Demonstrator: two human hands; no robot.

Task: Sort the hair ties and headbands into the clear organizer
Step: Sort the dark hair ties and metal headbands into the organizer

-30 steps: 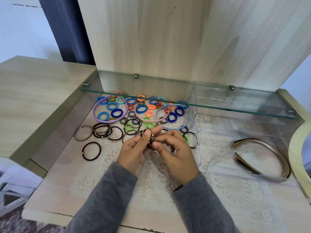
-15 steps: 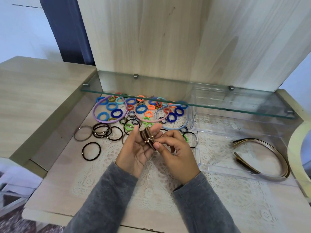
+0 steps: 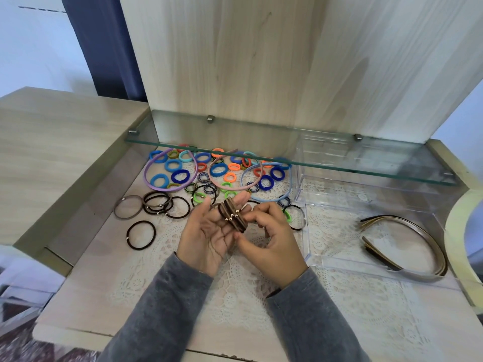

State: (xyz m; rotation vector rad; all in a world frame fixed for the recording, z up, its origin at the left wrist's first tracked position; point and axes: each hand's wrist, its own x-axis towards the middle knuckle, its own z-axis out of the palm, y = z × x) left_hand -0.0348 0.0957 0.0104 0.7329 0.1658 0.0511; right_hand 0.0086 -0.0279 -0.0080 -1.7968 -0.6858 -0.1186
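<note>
Left hand [image 3: 206, 231]: palm up over the lace mat [image 3: 235, 296], fingers nearly straight, curled round nothing. Across those fingers: brown tie bundle [image 3: 232, 217], several thin brown hair ties stacked edge-on, small gold beads facing up. Can't tell whether looped round the fingers or just lying on them.

Right hand [image 3: 273, 239]: just right of the left hand, fingers curled, thumb and forefinger pinching the bundle's right edge. Grey sleeves on both arms.

Clear organizer [image 3: 334, 241]: right side of the table [image 3: 86, 296], far part under the glass shelf [image 3: 287, 164]. In its near compartment: brown-gold headbands [image 3: 428, 235], stacked, open ends pointing left.

Far of the hands, partly under the shelf: colourful ties [image 3: 219, 169], loose pile, blue, orange, green, teal. Lying over that pile: purple headband [image 3: 168, 190], pink headband [image 3: 212, 178], light-blue headband [image 3: 264, 200].

Left of the hands, flat on the table: grey tie [image 3: 116, 212], dark tie cluster [image 3: 156, 202] just right of it, single black tie [image 3: 141, 247] nearer.

Bundle held at centre, above the mat, well apart from the organizer.
</note>
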